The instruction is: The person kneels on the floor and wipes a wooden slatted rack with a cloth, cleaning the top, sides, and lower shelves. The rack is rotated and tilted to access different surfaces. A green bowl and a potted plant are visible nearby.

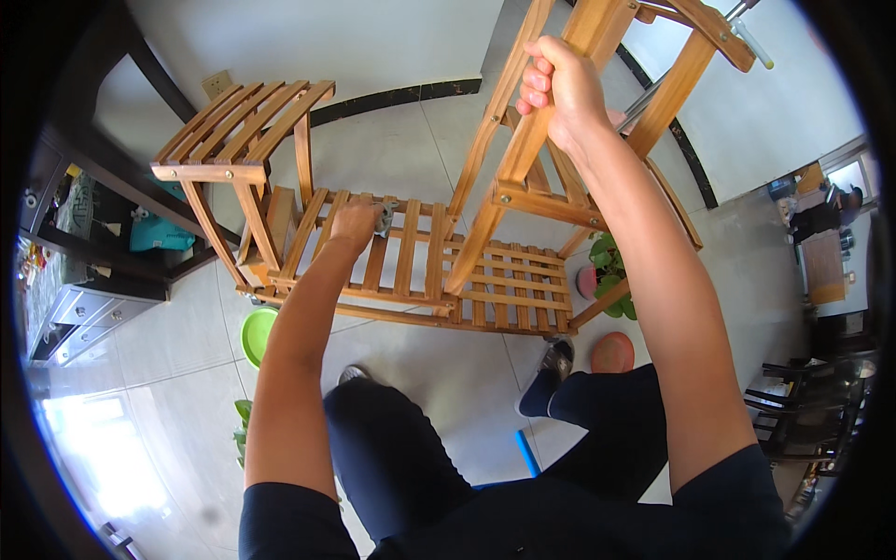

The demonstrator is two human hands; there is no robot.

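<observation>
A slatted wooden plant stand [406, 259] with shelves at several heights spans the middle of the view. My left hand [357, 222] rests on its low slatted shelf, closed on a greyish cloth [385, 217] that shows at the fingertips. Higher up at the right, my right hand [562, 87] grips a thick wooden upright [526, 150] of the stand. A raised slatted shelf [245, 129] stands at the left, beyond my left hand.
On the tiled floor are a green basin [259, 336], a reddish round dish [612, 353] and a leafy plant [607, 262] in a pink pot. Dark cabinets [91, 308] stand left, a white wall [315, 42] behind. A person [822, 215] is far right.
</observation>
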